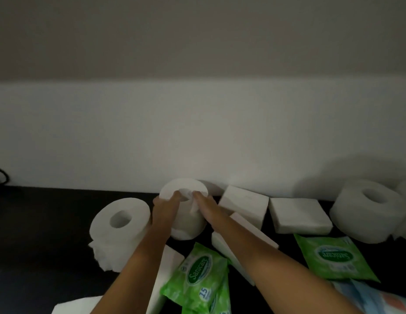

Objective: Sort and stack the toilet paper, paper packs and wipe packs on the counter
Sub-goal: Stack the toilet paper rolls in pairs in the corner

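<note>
1. Dark tabletop [50,223] runs along a white wall.
2. An upright toilet paper roll [188,223] stands near the wall at centre, between a second roll [120,225] and white paper packs [243,205].
3. The left hand [165,205] grips its top rim, while the right hand [205,206] holds the opposite side, fingertips at the core.
4. Green wipe packs [202,275] lie nearer the person.

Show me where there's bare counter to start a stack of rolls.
Bare counter lies left of the left roll, from the wall forward. A thin strip runs behind that roll. It is crowded from the middle roll rightward, where paper packs and wipe packs lie close together.
</note>
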Available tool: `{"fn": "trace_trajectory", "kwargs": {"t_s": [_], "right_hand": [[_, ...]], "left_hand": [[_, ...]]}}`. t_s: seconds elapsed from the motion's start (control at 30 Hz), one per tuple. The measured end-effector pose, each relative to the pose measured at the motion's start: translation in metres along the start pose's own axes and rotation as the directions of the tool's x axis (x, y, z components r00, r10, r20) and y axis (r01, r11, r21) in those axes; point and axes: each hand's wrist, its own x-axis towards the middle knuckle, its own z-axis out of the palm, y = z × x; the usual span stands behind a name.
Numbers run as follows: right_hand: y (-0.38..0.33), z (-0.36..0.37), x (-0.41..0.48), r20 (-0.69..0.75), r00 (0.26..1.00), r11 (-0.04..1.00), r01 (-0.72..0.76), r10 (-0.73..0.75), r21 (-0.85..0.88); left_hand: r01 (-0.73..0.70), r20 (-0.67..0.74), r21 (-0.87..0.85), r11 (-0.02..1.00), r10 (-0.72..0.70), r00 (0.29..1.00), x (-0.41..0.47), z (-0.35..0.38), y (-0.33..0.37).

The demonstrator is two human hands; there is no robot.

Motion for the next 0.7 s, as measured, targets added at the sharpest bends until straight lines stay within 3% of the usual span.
{"fn": "trace_trajectory", "kwargs": {"t_s": [0.27,0.5,0.7], "right_hand": [[-0.037,-0.042,-0.033,-0.157,0.972,0.978,0.191,-0.177,0.083],[-0.054,-0.176,-0.099,-0.385,0.87,0.945,0.325,-0.307,-0.019],[-0.02,-0.312,-0.155,-0.522,0.818,0.949,0.311,-0.24,0.052]], "left_hand": [[-0.223,0.134,-0.094,0.97,0.235,0.963,-0.052,0.017,0.058],[-0.294,0.334,-0.19,0.937,0.343,0.878,-0.136,0.106,0.104],[-0.325,0.586,-0.151,0.934,0.349,0.731,-0.219,0.203,0.11]]}}
